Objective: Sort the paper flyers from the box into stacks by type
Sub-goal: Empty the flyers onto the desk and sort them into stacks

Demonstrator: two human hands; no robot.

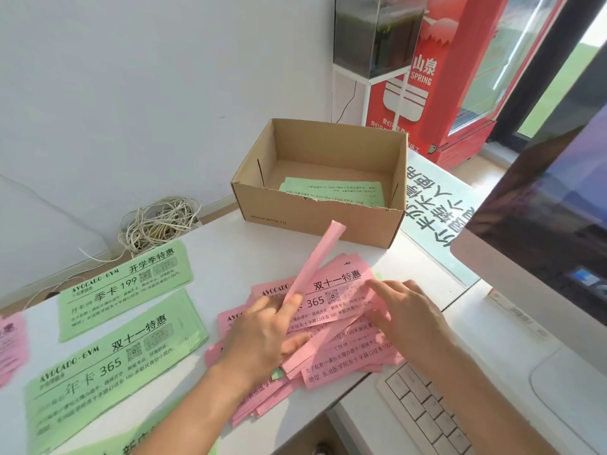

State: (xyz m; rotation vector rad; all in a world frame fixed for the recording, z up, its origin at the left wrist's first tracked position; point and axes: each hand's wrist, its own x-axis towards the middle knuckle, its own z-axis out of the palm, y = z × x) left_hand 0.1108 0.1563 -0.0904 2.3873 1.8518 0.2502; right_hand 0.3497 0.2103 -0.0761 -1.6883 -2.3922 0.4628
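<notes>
While pinching a pink flyer (316,257), left hand (262,333) raised.

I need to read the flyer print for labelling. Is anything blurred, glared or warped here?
Head view: green flyers print sharp; pink pile readable, partly hidden by hands; lifted pink flyer edge-on, unreadable; wide-angle bends the monitor; no glare on paper.

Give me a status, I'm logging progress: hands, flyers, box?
Left hand pinching one pink flyer, lifted. Right hand flat on the loose pink pile. Green flyers left in the box. Nothing blocking.
</notes>
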